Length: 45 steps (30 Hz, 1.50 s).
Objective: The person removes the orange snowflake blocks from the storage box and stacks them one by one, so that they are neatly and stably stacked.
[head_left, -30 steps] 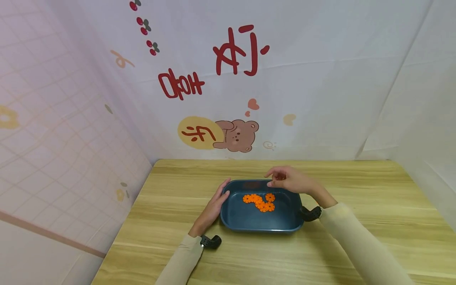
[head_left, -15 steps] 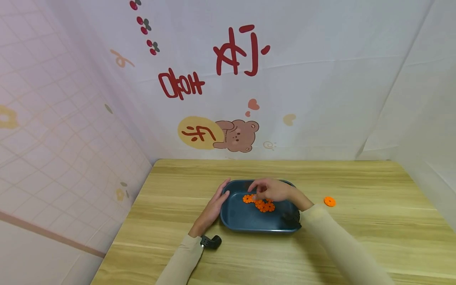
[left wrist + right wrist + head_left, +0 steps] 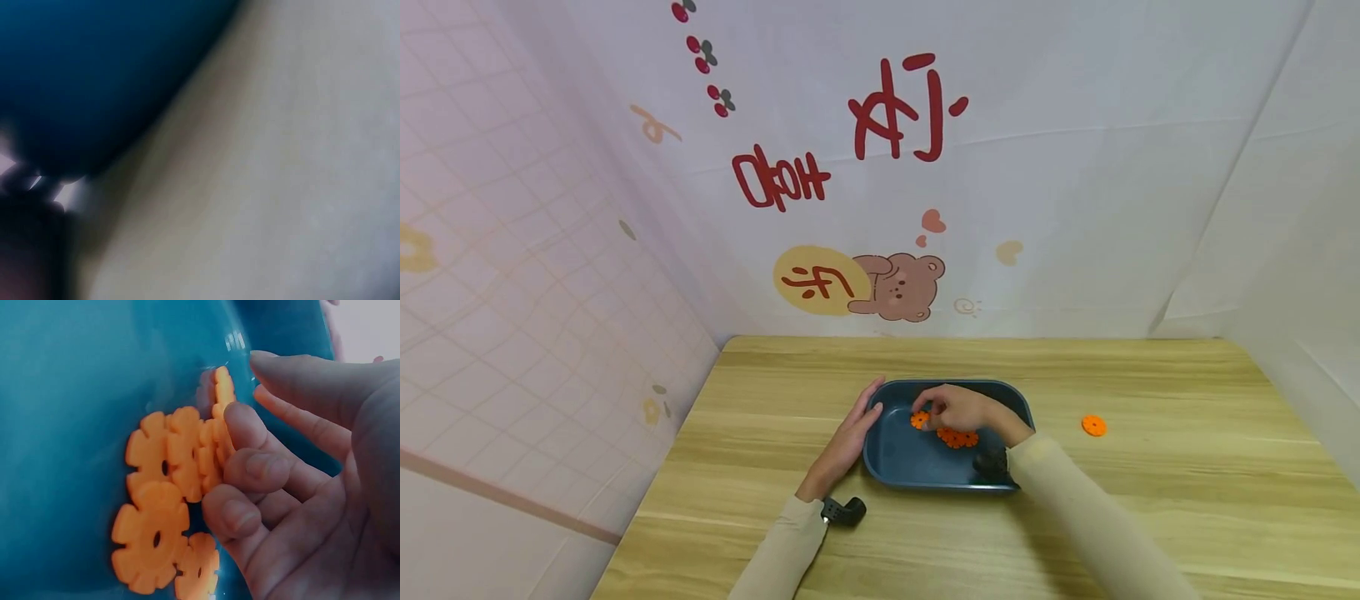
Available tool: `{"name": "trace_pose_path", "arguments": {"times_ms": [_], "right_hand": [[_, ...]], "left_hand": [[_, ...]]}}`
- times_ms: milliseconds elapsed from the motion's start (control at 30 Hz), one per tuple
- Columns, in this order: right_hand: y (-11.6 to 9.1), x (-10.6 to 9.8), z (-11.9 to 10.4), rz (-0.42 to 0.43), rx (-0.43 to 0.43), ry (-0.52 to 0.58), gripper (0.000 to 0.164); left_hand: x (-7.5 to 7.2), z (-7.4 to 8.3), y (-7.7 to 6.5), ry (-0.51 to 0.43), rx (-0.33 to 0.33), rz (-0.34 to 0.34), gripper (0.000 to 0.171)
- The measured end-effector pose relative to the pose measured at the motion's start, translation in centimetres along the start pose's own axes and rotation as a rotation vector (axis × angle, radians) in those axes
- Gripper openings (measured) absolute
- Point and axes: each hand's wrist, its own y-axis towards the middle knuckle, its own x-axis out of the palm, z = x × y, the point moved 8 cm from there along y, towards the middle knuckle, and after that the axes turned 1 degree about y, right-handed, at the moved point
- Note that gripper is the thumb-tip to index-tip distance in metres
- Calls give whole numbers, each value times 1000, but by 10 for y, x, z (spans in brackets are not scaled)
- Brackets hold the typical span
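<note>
Nearest the camera, two beige sleeves (image 3: 1093, 521) extend over the wood-grain table (image 3: 1195, 467). Farther out, the left hand (image 3: 851, 432) rests against the left end of the blue tray (image 3: 904, 458), fingers extended and unclenched. The right hand (image 3: 968, 408) is inside the tray, fingers bent beside the orange slotted discs (image 3: 182, 472); whether it grasps one cannot be determined. A separate orange disc (image 3: 1090, 428) lies on the table, right of the tray. Beyond: white backdrop (image 3: 1075, 192), printed bear (image 3: 910, 283).

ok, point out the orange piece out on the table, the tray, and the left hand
Orange piece (image 3: 1093, 426): head view, middle of its top face.
Tray (image 3: 904, 458): head view, bare floor.
Left hand (image 3: 852, 431): head view, back of the hand.
</note>
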Motion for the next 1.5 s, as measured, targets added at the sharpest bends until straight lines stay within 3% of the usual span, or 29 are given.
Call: {"name": "trace_pose_path", "arguments": {"times_ms": [200, 367, 633, 967, 1133, 1267, 1500], "right_hand": [[4, 0, 1, 11, 21, -47, 33], [7, 0, 1, 25, 27, -78, 34], [10, 2, 4, 39, 32, -101, 30], [9, 6, 3, 56, 43, -118, 19], [8, 8, 7, 38, 43, -90, 19], [8, 9, 8, 22, 36, -76, 18], [7, 11, 1, -10, 1, -73, 18]], "left_hand": [[0, 4, -2, -26, 4, 18, 52], [1, 16, -7, -13, -2, -13, 53], [-5, -11, 4, 9, 8, 36, 53], [-6, -17, 2, 11, 18, 65, 54], [-4, -17, 5, 16, 14, 45, 55], [-2, -12, 5, 16, 17, 23, 54], [2, 14, -8, -19, 26, 3, 52]]}}
